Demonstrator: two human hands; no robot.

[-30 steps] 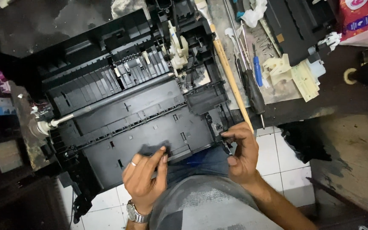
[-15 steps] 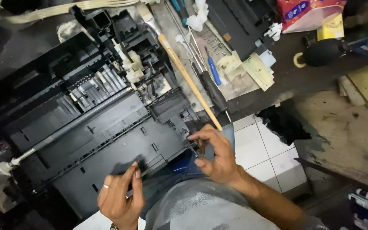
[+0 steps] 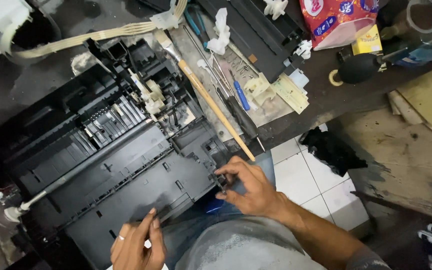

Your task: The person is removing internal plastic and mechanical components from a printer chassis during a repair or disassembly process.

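— Printer chassis (image 3: 111, 165), black plastic, opened up and lying across the person's lap and the edge of the workbench (image 3: 326, 100); that is what both hands are on in the head view.

— How are the hands set?

— The left hand (image 3: 136, 245) is at the near edge of the chassis, fingers drawn together and pinching the lip of the black panel, a ring on one finger. The right hand (image 3: 251, 187) is at the chassis's right corner, thumb and fingertips closed on a small black part that juts from that corner.

— What lies beyond the right hand?

— Just past its fingertips runs a long wooden-handled brush (image 3: 211, 100), slanting away up the bench. Beside the brush, further right, sits a screwdriver with a blue handle (image 3: 241, 95) and a dark-handled one next to it. Further off are cream plastic pieces (image 3: 276, 90), a crumpled white tissue (image 3: 221, 30), and a red printed bag (image 3: 336, 20).

— And near the left hand?

— Away from it, across the chassis, a grey metal shaft (image 3: 76, 172) crosses the frame on a slant, ending in a white cap to the hand's left. Beyond that, a flat pale ribbon cable (image 3: 91, 37) trails off the far side.

— Below the right hand?

— White floor tiles (image 3: 306, 185) and a black rag (image 3: 331, 150) lying on them, just to its right.
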